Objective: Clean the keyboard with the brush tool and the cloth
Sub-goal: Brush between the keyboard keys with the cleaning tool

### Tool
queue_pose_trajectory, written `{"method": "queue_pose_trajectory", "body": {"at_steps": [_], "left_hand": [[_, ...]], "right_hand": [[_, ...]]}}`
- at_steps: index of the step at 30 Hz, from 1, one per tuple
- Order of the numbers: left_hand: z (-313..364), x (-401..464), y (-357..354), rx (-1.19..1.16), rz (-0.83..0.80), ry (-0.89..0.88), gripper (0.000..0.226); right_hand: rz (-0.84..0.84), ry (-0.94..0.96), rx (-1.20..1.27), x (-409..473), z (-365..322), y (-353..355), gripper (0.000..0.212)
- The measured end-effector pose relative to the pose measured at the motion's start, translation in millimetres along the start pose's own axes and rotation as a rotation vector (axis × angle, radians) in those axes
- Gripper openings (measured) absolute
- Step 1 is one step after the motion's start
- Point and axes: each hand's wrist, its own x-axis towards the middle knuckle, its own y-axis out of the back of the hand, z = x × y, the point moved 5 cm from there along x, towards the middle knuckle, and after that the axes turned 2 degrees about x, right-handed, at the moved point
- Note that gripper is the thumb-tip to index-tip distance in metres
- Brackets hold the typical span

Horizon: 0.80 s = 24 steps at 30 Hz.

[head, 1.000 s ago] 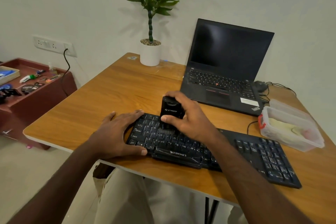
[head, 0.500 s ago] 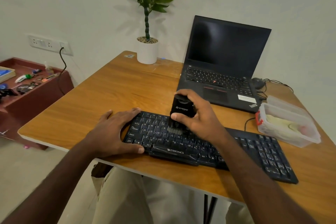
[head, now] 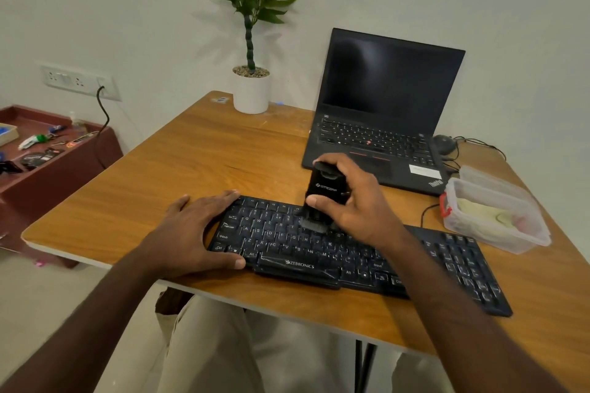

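Note:
A black keyboard point(head: 447, 262) lies along the near edge of the wooden table point(head: 198, 169). My right hand point(head: 354, 204) is closed around a black brush tool point(head: 322, 191), held upright with its bristles down on the upper key rows near the keyboard's middle. My left hand point(head: 194, 233) lies flat over the keyboard's left end, thumb on the front edge. A pale yellow cloth point(head: 479, 212) lies inside a clear plastic box point(head: 498, 233) at the right of the table.
An open black laptop point(head: 383, 99) stands behind the keyboard, with a mouse point(head: 444, 143) and cables to its right. A potted plant point(head: 251, 89) sits at the table's far edge. A dark red side cabinet point(head: 64, 166) with small items is at the left.
My right hand has carried the brush tool to the right along the upper key rows, from the left part toward the middle. My left hand has stayed on the keyboard's left end.

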Motion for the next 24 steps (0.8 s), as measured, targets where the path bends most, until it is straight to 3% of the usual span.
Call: {"method": "queue_pose_trajectory", "body": {"at_steps": [3,8,14,21,24], "left_hand": [[0.4,-0.9,0.3,0.002,-0.009,0.005,0.124],[-1.9,1.4,-0.9,0.006,-0.013,0.01,0.126],[-1.9,1.5,-1.1,0.009,-0.014,0.003,0.126],[-0.9,0.1,-0.1,0.002,0.001,-0.008,0.125],[0.3,-0.3,0.6,0.004,0.005,-0.007,0.125]], "right_hand": [[-0.062,0.027,-0.006,1.8,2.0,-15.5,0.052],[-0.141,0.011,-0.185,-1.4,12.7,15.9,0.051],[0.008,0.019,-0.034,2.1,5.9,13.9,0.049],[-0.123,-0.01,-0.123,-3.5,18.5,25.5,0.048],[-0.084,-0.058,-0.118,-4.8,21.0,43.5,0.047]]}}
